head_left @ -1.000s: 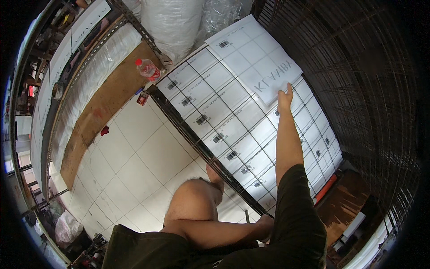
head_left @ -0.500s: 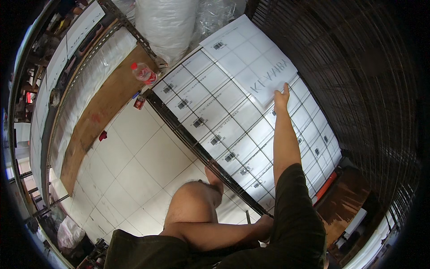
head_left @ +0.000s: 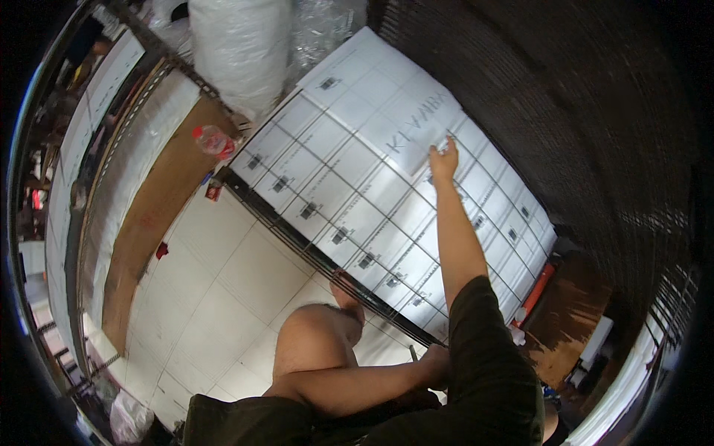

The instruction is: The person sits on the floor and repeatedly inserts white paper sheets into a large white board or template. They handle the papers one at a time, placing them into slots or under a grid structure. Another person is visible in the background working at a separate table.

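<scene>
At the bottom centre of the frame the left hand (head_left: pixel 433 366) rests low beside the person's body, by the near edge of the wire rack (head_left: pixel 320 256); whether its grip holds anything cannot be told. Beyond it, a raised bare knee fills the lower middle. Farther up, the right arm stretches to the upper centre, where the right hand (head_left: pixel 444 158) lies flat, fingers spread, on a loose white sheet (head_left: pixel 416 126) atop the gridded papers (head_left: pixel 349 201). At the upper left stands a plastic bottle (head_left: pixel 216 141).
</scene>
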Motion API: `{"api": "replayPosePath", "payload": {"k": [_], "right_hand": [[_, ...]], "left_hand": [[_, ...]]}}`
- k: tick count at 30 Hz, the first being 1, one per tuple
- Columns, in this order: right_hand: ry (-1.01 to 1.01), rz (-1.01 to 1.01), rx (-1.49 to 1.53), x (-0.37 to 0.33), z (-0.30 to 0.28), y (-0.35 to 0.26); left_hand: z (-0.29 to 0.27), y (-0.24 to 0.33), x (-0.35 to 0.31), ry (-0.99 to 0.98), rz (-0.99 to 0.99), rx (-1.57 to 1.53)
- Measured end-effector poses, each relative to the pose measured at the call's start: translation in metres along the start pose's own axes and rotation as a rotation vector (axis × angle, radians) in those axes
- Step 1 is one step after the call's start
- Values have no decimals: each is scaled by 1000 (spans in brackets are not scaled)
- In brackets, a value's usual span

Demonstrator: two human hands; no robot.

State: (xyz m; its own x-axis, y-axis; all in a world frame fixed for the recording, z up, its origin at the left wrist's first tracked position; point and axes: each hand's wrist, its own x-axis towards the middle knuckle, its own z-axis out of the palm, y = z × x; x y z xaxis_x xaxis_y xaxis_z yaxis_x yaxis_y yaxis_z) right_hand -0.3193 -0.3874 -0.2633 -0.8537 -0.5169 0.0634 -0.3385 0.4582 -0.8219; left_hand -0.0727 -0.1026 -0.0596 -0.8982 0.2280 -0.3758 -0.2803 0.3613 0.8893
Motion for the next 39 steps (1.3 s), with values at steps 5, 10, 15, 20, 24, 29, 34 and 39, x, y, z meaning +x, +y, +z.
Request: {"api": "replayPosePath", "payload": {"k": [5,10,15,20,24,29,34,39], "right_hand": [[-412,-154,78,-81,-110,-47],[-423,-604,-437,-133,-329,-81],[-171,-614,-696,-199,-529,-148],[975,-599,-801,-289,-729,-151],[1483,-275,-872,-372,-900,-82],[1419,-41,-584,-405,-991,-6],[1013,-249,-669,-380,-1004,14],[834,-281,-536,-350,-979,-29]], "left_hand": [[-28,17,2,-240,-3,257],[-13,37,15,-264,66,462],[0,52,28,-242,153,474],[8,80,34,-180,81,431],[21,73,36,-76,136,431],[15,67,40,6,134,463],[11,65,40,114,166,431],[22,94,28,230,193,331]]}}
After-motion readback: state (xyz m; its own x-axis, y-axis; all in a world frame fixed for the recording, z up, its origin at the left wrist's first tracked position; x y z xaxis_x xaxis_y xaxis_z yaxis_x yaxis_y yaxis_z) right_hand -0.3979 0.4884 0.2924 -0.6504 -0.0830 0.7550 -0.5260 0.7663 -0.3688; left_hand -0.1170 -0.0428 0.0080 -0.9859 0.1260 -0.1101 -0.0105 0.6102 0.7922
